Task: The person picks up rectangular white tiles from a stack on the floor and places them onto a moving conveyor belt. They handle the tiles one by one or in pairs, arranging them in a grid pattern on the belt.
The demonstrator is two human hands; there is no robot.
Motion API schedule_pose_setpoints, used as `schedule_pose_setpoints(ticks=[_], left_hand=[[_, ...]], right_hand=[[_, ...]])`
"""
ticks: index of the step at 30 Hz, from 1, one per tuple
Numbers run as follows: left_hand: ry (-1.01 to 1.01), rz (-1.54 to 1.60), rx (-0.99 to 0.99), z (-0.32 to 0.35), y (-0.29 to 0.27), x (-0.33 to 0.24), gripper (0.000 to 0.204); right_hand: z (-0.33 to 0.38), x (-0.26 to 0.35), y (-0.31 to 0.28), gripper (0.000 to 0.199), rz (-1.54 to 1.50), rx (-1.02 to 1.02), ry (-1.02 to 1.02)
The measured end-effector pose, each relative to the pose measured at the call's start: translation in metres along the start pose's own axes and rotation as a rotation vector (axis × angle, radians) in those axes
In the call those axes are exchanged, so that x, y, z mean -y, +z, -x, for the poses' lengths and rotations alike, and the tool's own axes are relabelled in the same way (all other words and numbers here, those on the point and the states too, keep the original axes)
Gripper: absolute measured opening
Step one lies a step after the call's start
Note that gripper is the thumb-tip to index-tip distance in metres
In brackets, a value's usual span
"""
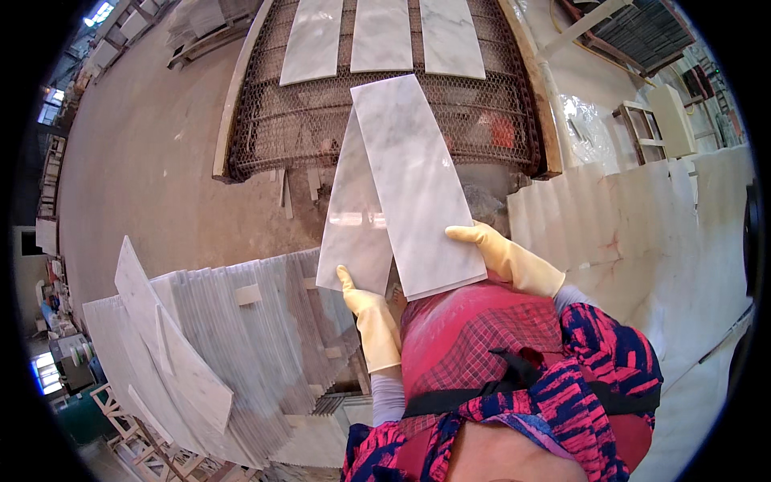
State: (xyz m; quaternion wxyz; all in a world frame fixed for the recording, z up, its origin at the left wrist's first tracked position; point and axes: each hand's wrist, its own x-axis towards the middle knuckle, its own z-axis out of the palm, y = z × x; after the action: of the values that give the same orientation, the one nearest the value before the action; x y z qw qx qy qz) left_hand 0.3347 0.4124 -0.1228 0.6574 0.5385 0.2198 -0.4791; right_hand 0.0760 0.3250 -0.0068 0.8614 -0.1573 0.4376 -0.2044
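Both my hands wear pale yellow rubber gloves. My left hand (369, 315) is closed on the lower end of a polished white-grey marble tile (353, 241), thumb on its face. My right hand (504, 255) grips another long marble tile (418, 189) by its right edge near the lower corner. This tile lies across the left one at an angle, covering part of it. A second edge shows along its near end; whether that is another tile I cannot tell. The far ends of both tiles reach over the near part of a wire-mesh conveyor belt (321, 120).
Three marble tiles (381, 36) lie side by side on the belt, between side rails (540, 88). Many thin slabs (217, 321) stand packed on edge at my left, with a loose slab (181, 345) leaning across them. At the right is a pale sheet-covered surface (594, 217).
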Motion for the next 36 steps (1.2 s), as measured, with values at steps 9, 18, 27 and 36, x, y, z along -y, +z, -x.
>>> schedule_pose_setpoints(ticks=[9, 18, 27, 36], left_hand=[[-0.068, 0.007, 0.154, -0.007, -0.017, -0.014, 0.067], [-0.131, 0.002, 0.243, -0.01, -0.024, -0.025, 0.06], [0.241, -0.451, 0.578, -0.026, -0.049, -0.028, 0.041], [0.161, -0.01, 0.558, 0.057, 0.018, -0.087, 0.049]], right_hand=[[0.035, 0.008, 0.015, 0.056, -0.089, 0.012, -0.193], [0.071, -0.033, 0.01, 0.053, -0.38, -0.045, -0.256], [0.081, -0.042, 0.031, 0.054, -0.522, -0.159, -0.225], [0.061, -0.018, 0.01, 0.064, -0.384, -0.101, -0.431]])
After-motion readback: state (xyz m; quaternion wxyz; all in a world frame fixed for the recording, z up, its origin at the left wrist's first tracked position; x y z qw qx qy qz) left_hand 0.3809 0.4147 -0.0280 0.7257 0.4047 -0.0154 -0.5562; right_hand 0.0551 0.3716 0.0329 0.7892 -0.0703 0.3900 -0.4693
